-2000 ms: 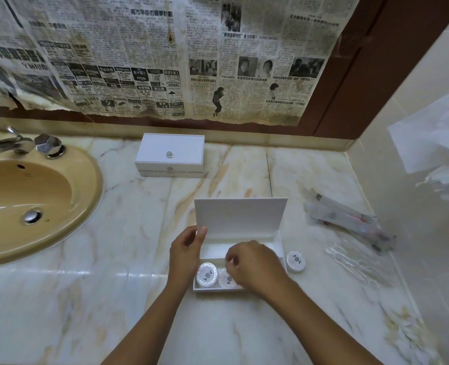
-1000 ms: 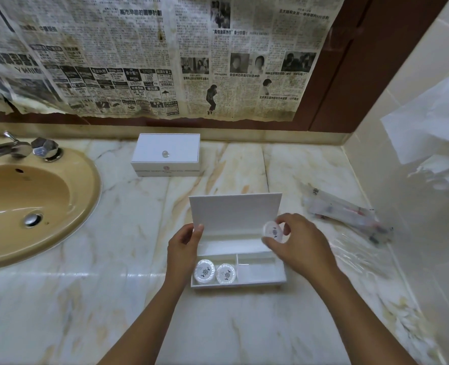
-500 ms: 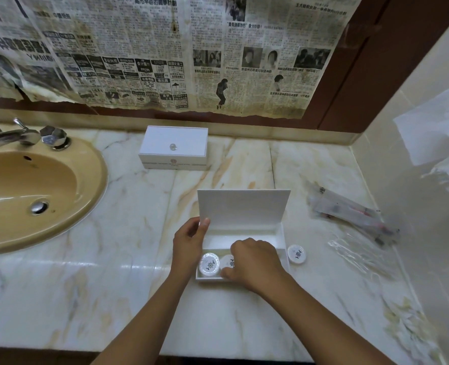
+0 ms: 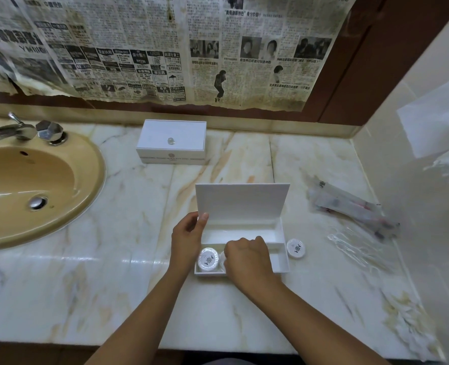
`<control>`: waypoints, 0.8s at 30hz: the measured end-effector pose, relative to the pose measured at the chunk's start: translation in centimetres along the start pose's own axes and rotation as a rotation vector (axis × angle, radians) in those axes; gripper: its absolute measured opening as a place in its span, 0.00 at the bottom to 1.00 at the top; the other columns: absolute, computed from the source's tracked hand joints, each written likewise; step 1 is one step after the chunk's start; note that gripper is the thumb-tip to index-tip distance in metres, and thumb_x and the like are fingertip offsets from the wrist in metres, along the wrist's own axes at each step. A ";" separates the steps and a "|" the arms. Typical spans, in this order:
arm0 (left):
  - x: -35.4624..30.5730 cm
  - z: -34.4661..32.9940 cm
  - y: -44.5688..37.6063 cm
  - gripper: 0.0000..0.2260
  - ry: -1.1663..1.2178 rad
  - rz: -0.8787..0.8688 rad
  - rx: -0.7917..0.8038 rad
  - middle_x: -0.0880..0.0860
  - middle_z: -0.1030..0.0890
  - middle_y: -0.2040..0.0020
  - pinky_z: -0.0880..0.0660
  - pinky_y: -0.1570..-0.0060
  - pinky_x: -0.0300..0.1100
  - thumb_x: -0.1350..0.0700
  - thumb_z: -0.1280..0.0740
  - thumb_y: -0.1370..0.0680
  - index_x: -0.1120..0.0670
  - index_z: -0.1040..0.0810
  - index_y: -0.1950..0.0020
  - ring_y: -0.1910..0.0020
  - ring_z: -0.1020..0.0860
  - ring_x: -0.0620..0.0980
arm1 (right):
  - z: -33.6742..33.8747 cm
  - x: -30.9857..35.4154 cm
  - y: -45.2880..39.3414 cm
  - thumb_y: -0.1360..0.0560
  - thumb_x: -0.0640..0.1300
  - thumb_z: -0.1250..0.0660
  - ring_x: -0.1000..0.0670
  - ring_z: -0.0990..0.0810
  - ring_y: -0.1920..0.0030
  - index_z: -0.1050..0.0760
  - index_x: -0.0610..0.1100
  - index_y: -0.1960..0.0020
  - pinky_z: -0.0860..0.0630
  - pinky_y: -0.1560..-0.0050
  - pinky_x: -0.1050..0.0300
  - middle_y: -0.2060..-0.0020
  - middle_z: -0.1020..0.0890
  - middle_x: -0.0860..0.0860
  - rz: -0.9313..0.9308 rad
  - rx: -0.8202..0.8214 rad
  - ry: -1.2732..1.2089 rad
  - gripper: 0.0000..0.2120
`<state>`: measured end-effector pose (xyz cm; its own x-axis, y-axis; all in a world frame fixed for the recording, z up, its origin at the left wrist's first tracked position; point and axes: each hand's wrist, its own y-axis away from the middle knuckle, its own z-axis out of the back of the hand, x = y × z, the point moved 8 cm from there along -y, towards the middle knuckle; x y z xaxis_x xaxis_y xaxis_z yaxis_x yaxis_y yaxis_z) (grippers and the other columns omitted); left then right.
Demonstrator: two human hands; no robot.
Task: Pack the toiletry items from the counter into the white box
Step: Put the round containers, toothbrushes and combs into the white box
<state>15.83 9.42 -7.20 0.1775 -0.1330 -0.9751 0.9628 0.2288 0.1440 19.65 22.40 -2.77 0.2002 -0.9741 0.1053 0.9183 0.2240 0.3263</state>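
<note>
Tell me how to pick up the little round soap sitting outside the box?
Pinch the round soap by its curved rim, coming down from above with thumb and finger on opposite sides. It lies flat on the counter, so only the edge offers a hold. Come from its right side, since the open box wall sits close on its left.

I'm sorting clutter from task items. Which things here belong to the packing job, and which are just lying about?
Belongs:
open white box
round soap in box
round soap on counter
wrapped toiletry packets
left hand
right hand

Lying about:
closed white box
sink
tap
newspaper
</note>
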 end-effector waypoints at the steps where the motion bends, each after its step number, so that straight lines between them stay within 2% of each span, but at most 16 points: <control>1: 0.1 0.0 0.0 0.08 -0.003 0.000 0.001 0.42 0.19 0.65 0.31 0.62 0.26 0.52 0.34 0.19 0.54 0.20 0.56 0.65 0.24 0.36 | -0.1 -0.1 0.0 0.27 0.38 0.38 0.43 0.25 0.58 0.41 0.48 0.69 0.43 0.54 0.54 0.56 0.18 0.46 -0.001 -0.003 -0.016 0.17; 2: 0.1 0.0 -0.1 0.09 0.000 0.004 0.000 0.43 0.19 0.64 0.30 0.62 0.26 0.52 0.34 0.20 0.54 0.20 0.56 0.65 0.24 0.37 | 0.0 -0.3 0.0 0.26 0.40 0.38 0.43 0.26 0.58 0.36 0.47 0.67 0.41 0.54 0.53 0.55 0.18 0.47 -0.002 -0.010 -0.044 0.13; 4: 0.3 0.1 -0.1 0.09 0.007 0.010 -0.002 0.46 0.17 0.61 0.29 0.61 0.28 0.51 0.34 0.20 0.54 0.19 0.55 0.63 0.22 0.39 | 0.7 -1.0 0.3 0.25 0.46 0.38 0.44 0.23 0.53 0.23 0.47 0.55 0.36 0.49 0.53 0.52 0.17 0.48 -0.006 -0.044 -0.119 0.06; 6: 0.2 0.1 -0.1 0.08 0.008 0.012 -0.002 0.47 0.17 0.60 0.29 0.60 0.27 0.52 0.34 0.20 0.55 0.19 0.54 0.62 0.22 0.38 | 2.2 -2.6 0.9 0.23 0.51 0.38 0.46 0.22 0.45 0.21 0.49 0.45 0.34 0.44 0.55 0.47 0.18 0.51 -0.045 -0.101 -0.193 0.11; 8: 0.1 0.1 0.0 0.08 0.008 0.014 -0.002 0.44 0.18 0.62 0.30 0.61 0.26 0.52 0.34 0.20 0.55 0.19 0.54 0.63 0.23 0.36 | 4.8 -5.1 1.8 0.24 0.51 0.36 0.47 0.21 0.45 0.21 0.51 0.44 0.32 0.46 0.57 0.49 0.17 0.51 -0.122 -0.267 -0.297 0.11; 10: 0.0 0.2 0.0 0.08 0.005 0.012 -0.010 0.43 0.19 0.63 0.30 0.61 0.26 0.53 0.34 0.20 0.55 0.20 0.55 0.64 0.23 0.36 | 6.5 -8.6 2.5 0.26 0.47 0.34 0.45 0.19 0.52 0.19 0.49 0.49 0.29 0.51 0.57 0.57 0.16 0.50 -0.219 -0.435 -0.383 0.08; 11: 0.1 0.2 -0.1 0.08 0.002 0.013 -0.011 0.44 0.18 0.62 0.30 0.61 0.26 0.52 0.34 0.20 0.55 0.19 0.55 0.63 0.23 0.36 | 6.5 -10.5 2.5 0.27 0.45 0.34 0.45 0.19 0.55 0.19 0.49 0.50 0.28 0.53 0.56 0.59 0.16 0.49 -0.281 -0.461 -0.405 0.08; 14: 0.1 0.2 0.0 0.08 -0.010 0.012 -0.006 0.44 0.18 0.62 0.30 0.61 0.26 0.52 0.34 0.20 0.54 0.19 0.54 0.63 0.23 0.36 | 4.1 -15.5 1.9 0.27 0.43 0.35 0.45 0.20 0.54 0.23 0.49 0.46 0.26 0.53 0.55 0.53 0.18 0.48 -0.435 -0.329 -0.368 0.11; 18: 0.1 0.1 0.0 0.08 -0.015 0.014 -0.006 0.41 0.18 0.63 0.30 0.60 0.26 0.52 0.34 0.20 0.53 0.19 0.55 0.63 0.23 0.37 | -0.2 -17.9 1.4 0.28 0.50 0.32 0.46 0.23 0.43 0.27 0.51 0.38 0.29 0.44 0.54 0.41 0.24 0.49 -0.474 -0.049 -0.276 0.19; 21: 0.1 0.1 0.0 0.09 -0.018 0.010 -0.004 0.44 0.19 0.63 0.30 0.61 0.27 0.51 0.34 0.20 0.53 0.20 0.56 0.64 0.24 0.38 | -2.1 -17.9 1.3 0.29 0.51 0.33 0.46 0.25 0.41 0.28 0.53 0.37 0.30 0.42 0.53 0.40 0.26 0.49 -0.454 0.038 -0.236 0.21; 24: 0.1 0.1 0.0 0.10 -0.016 0.003 -0.001 0.44 0.22 0.66 0.32 0.63 0.28 0.52 0.34 0.20 0.53 0.22 0.59 0.66 0.27 0.40 | -2.8 -17.6 1.2 0.29 0.48 0.34 0.46 0.24 0.43 0.27 0.51 0.39 0.29 0.46 0.55 0.44 0.25 0.49 -0.452 0.021 -0.263 0.18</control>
<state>15.87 9.34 -7.25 0.1839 -0.1481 -0.9717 0.9621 0.2298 0.1470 18.19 39.75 -6.89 -0.3093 -0.9335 0.1814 0.8859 -0.2135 0.4119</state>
